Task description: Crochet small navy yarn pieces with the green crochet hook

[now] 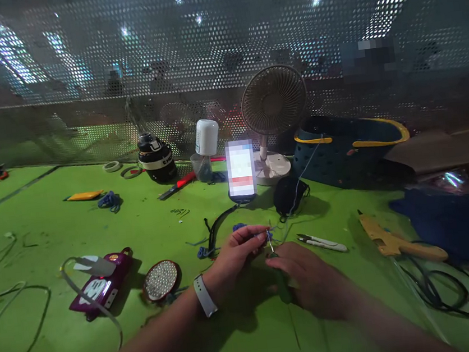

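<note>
My left hand, with a white band on its wrist, pinches a small piece of blue yarn crochet work between thumb and fingertips. My right hand is closed round the green handle of a crochet hook. The hook's metal tip meets the yarn at my left fingertips; whether a loop sits on it is too small to tell. From there a pale blue strand runs up past a dark pouch to the dark basket. More blue yarn lies just behind my left hand.
A lit phone stands ahead, before a fan. White-handled thread snips and a yellow glue gun with its cable lie right. On the left are a purple power strip, a round studded object and a utility knife.
</note>
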Action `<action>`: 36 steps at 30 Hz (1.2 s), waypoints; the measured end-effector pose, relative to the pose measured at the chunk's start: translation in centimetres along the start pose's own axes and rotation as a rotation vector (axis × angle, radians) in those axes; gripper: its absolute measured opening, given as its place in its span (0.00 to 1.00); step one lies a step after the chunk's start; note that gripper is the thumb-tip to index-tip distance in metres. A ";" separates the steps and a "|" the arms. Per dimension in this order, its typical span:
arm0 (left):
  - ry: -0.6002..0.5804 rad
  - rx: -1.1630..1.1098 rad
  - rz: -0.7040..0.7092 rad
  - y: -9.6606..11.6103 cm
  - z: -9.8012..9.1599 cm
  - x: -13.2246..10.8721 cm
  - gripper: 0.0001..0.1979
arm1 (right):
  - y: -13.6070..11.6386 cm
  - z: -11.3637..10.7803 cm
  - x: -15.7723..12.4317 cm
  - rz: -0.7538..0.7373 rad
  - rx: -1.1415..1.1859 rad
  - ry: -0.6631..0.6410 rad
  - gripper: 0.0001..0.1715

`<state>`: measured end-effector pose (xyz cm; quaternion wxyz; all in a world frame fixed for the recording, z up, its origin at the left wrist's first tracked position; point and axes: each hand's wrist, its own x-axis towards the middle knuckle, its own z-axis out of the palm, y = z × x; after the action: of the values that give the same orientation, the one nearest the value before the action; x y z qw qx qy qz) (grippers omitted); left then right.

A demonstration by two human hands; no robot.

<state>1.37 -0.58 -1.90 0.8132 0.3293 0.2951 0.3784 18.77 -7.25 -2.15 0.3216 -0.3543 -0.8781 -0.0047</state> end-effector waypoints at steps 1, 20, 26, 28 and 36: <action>0.005 0.007 0.000 0.0 0.0 0.0 0.15 | 0.0 0.0 0.0 -0.004 -0.011 0.008 0.17; -0.013 0.004 -0.024 0.8 -0.6 0.3 0.14 | 0.0 -1.1 0.2 -0.058 -0.184 0.097 0.17; 0.060 0.050 -0.094 0.9 -0.4 0.5 0.16 | -0.4 -1.4 0.7 -0.064 -0.056 0.077 0.21; 0.061 0.056 -0.105 1.0 -0.3 0.5 0.16 | -0.4 -1.4 0.6 -0.058 -0.035 0.085 0.22; 0.076 0.059 -0.131 1.1 -0.6 0.3 0.13 | 0.2 -1.1 0.3 -0.071 0.065 0.102 0.27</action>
<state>0.66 0.42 -1.52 0.8143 0.3187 0.3575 0.3278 19.35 -7.17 -1.14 0.3771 -0.3116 -0.8722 -0.0055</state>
